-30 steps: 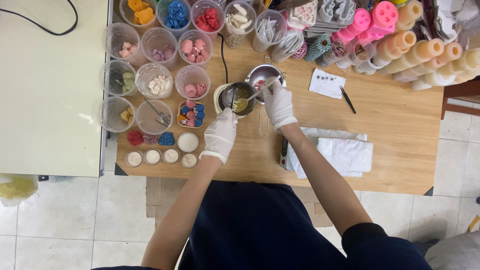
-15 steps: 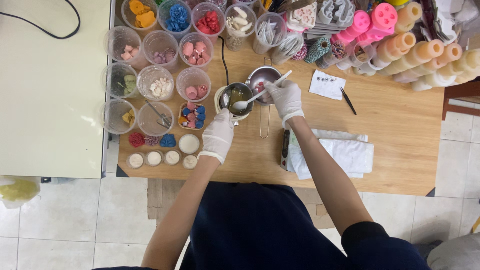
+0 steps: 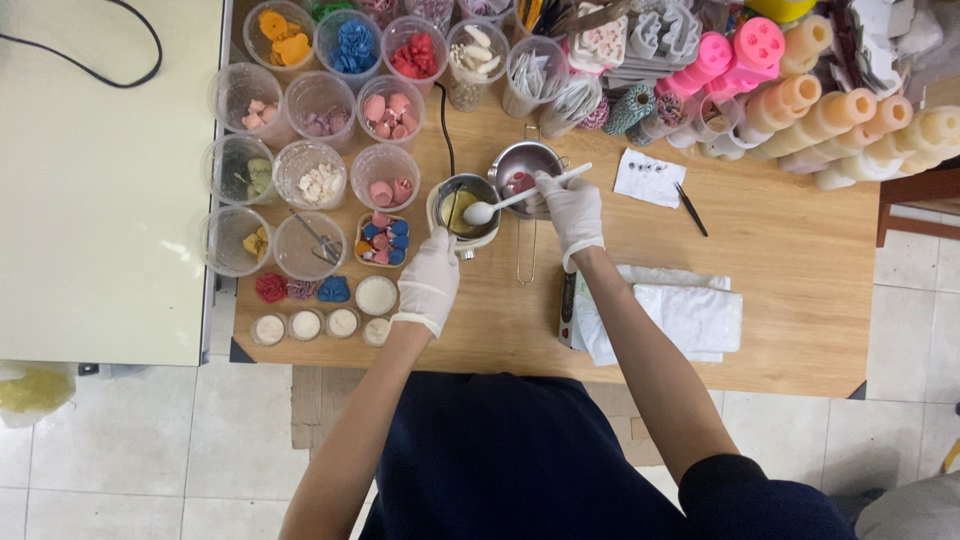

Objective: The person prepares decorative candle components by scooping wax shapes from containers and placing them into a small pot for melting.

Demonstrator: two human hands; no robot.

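Observation:
Both my hands wear white gloves. My right hand (image 3: 569, 210) grips a white plastic spoon (image 3: 520, 198) whose bowl hangs over a small melting pot (image 3: 464, 207) of yellowish liquid on the wooden table (image 3: 780, 270). My left hand (image 3: 430, 280) rests at the pot's near rim, steadying it. Just right of the pot stands a small steel pitcher (image 3: 524, 164) with red pieces inside and a long handle reaching toward me.
Clear plastic cups (image 3: 320, 100) of coloured wax shapes fill the table's left and back. Small white filled discs (image 3: 306, 324) line the near left edge. Cylindrical candles (image 3: 830, 110) lie at the back right. A folded white cloth (image 3: 670, 315), paper slip (image 3: 648, 177) and black tweezers (image 3: 691, 209) lie to the right.
My right hand has lifted the spoon out of the steel pitcher and swung it left, so its bowl now sits over the melting pot. The left hand stayed by the pot.

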